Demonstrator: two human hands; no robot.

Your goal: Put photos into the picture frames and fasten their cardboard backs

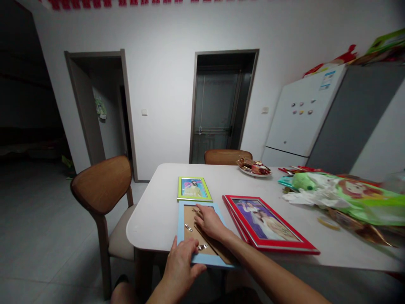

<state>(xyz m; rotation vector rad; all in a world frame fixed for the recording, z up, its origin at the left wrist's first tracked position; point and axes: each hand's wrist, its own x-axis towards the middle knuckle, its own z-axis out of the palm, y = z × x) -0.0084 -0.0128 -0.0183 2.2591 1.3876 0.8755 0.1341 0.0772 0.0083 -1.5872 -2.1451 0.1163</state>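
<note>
A light-blue picture frame (180, 230) lies face down near the table's front edge, its brown backing board (189, 238) showing. Metal clips are fixed along the back, among them a lower clip (203, 247). My left hand (183, 259) is closed on the frame's near left corner, thumb at the front edge. Over the backing rests my right hand (210, 221), fingers apart, with fingertips at the upper clip (195, 210). My right forearm hides part of the frame's right side. A narrow dark strip (218, 249) on the back runs beneath that arm.
Beyond the blue frame lies a yellow-green picture frame (179, 190). Red picture frames (284, 245) are stacked to the right. A plate (253, 173) of wrapped items, green-and-white bags (357, 194) and a brown chair (103, 181) surround the work area on the white table (152, 211).
</note>
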